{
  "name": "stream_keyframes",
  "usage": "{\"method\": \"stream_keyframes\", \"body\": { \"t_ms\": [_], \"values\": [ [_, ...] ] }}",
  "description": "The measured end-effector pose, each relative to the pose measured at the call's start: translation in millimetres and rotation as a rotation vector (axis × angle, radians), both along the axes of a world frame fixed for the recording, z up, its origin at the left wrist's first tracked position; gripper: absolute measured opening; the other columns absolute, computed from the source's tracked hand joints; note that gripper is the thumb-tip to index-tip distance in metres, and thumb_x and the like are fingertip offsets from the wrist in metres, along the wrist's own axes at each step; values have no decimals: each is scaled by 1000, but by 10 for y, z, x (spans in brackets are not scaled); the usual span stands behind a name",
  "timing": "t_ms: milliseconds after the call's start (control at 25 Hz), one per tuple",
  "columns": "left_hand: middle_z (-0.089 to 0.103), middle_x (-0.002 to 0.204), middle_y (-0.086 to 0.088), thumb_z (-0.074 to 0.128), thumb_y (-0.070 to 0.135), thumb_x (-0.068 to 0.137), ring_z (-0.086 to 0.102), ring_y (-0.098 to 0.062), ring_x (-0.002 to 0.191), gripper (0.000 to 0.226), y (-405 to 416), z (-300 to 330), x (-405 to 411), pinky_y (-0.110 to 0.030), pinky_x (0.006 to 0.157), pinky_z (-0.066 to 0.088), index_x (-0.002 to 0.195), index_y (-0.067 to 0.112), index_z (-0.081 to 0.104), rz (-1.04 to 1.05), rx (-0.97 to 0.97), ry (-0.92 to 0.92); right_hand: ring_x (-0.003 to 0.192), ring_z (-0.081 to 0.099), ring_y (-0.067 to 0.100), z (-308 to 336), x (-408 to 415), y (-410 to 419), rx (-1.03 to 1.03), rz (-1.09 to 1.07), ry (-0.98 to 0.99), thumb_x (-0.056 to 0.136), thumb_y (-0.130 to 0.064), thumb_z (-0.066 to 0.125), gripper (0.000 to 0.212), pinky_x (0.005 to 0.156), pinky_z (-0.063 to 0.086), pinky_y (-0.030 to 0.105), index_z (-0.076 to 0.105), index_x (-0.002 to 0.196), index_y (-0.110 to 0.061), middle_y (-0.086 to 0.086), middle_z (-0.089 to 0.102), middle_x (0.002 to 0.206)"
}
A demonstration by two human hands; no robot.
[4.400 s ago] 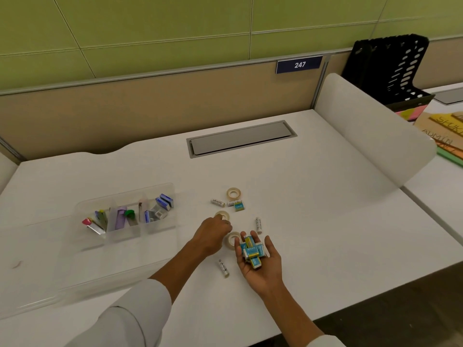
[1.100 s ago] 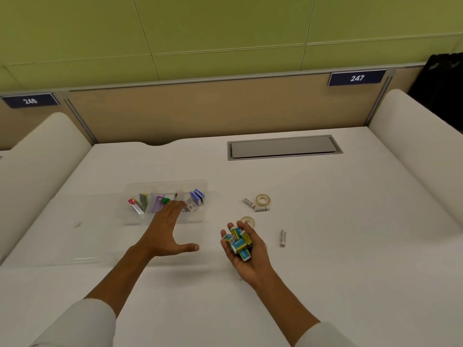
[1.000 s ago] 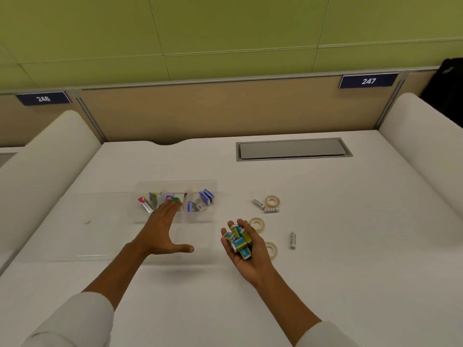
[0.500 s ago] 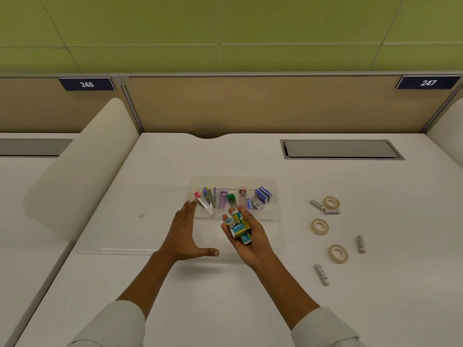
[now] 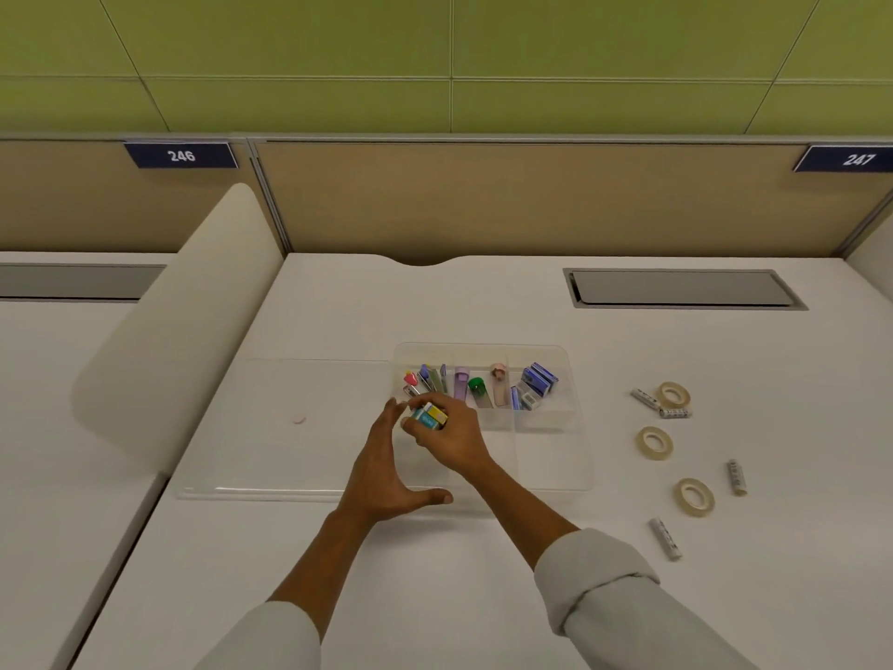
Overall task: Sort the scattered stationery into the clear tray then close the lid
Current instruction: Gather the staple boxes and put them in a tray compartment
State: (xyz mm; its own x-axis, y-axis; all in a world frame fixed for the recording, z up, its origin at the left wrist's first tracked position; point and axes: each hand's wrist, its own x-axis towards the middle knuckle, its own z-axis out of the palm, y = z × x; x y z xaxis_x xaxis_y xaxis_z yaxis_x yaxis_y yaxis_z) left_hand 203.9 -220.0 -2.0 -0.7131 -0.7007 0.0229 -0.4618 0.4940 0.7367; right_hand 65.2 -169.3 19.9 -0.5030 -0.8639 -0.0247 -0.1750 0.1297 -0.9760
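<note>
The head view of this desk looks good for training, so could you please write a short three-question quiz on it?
1. True or false: the right hand holds small blue-and-yellow boxes over the clear tray.
2. How many tape rolls lie on the desk?
3. The left hand is: A) open, B) gripping a marker, C) out of view.

Key: 1 true; 2 three; 3 A.
</note>
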Motion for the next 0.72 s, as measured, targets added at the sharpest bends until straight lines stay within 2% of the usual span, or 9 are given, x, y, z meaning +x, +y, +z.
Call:
{"method": "stream_keyframes", "body": {
  "t_ms": [80,160,240,320,480,560,640,720],
  "values": [
    [16,159,7,75,79,43,22,-12,144,131,-13,-34,3,-34,114,29,144,47,-2,2,-10,39,88,70,10,-43,-8,-11,17,86,164,79,-22,80,27,82,59,23,73,104,-18,-4,73,97],
    [18,159,4,74,81,43,24,-15,144,133,-18,-69,-4,-35,114,29,145,49,-6,4,-15,66,93,68,13,-45,-10,-17,40,125,231,80,-21,79,26,87,57,25,74,105,-15,1,74,103],
    [15,157,10,70,84,43,23,-11,142,131,-17,-90,-13,-33,112,28,145,46,-4,2,-26,69,97,66,13,-32,-29,-26,46,106,232,86,-19,74,22,90,55,23,74,107,-15,3,74,108],
    [14,153,16,69,84,45,22,-7,139,129,-22,-103,-12,-29,111,28,146,41,2,-1,-34,82,97,66,9,4,-68,-35,17,79,199,93,-17,68,19,89,51,14,73,110,-12,5,75,109],
    [21,153,11,71,82,45,24,-5,136,128,-17,-71,-15,-23,108,28,147,28,14,-9,-47,71,85,63,-1,107,-174,-27,16,48,122,100,-26,58,24,77,47,8,72,113,-12,-2,72,98],
    [25,156,5,73,80,45,27,-4,136,130,-21,-72,-6,-23,107,31,148,26,15,-12,-64,50,89,65,4,131,-228,5,26,27,68,102,-28,53,27,79,50,11,72,113,-13,0,73,100],
    [29,155,3,76,77,46,33,-8,136,130,-42,-80,12,-28,107,37,149,25,16,-17,-81,24,100,69,15,111,-291,48,18,-9,-4,104,-27,49,29,91,55,26,72,113,-12,6,75,107],
    [32,153,3,75,76,50,38,-14,135,125,-64,-76,16,-35,106,43,149,24,19,-16,-88,0,105,69,18,86,-351,116,19,-44,-116,105,-26,47,30,93,58,34,71,114,-10,9,74,111]
  ]
}}
